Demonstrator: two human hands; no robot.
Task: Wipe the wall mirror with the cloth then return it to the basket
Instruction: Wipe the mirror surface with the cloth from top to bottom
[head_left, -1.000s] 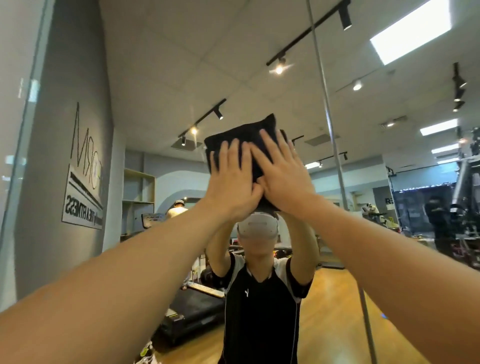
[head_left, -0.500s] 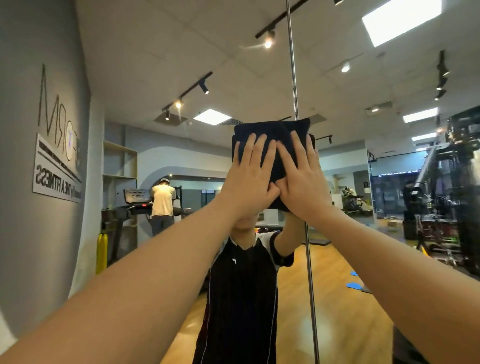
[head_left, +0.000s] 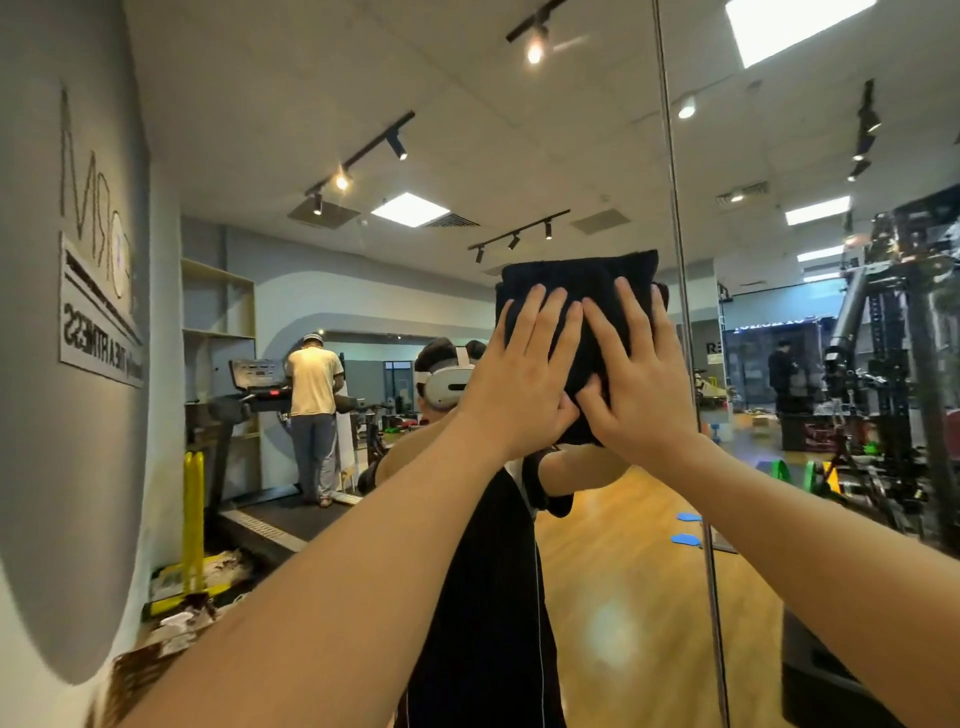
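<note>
A folded black cloth (head_left: 576, 280) lies flat against the wall mirror (head_left: 395, 270), which fills the whole view. My left hand (head_left: 524, 384) and my right hand (head_left: 639, 384) press on it side by side, fingers straight and spread, thumbs meeting at the cloth's lower edge. Both arms reach up and forward. The cloth sits just left of the mirror's vertical seam (head_left: 675, 218). The basket is not in view.
The mirror reflects a gym: a person in a black shirt with a white headset (head_left: 447, 387), a person on a treadmill (head_left: 311, 405), a yellow stand (head_left: 193, 525) at the left, weight machines (head_left: 883, 374) at the right, wooden floor.
Both hands slid the cloth to the right across the mirror, up to the vertical seam. The view has turned, so the reflected headset now shows left of the hands.
</note>
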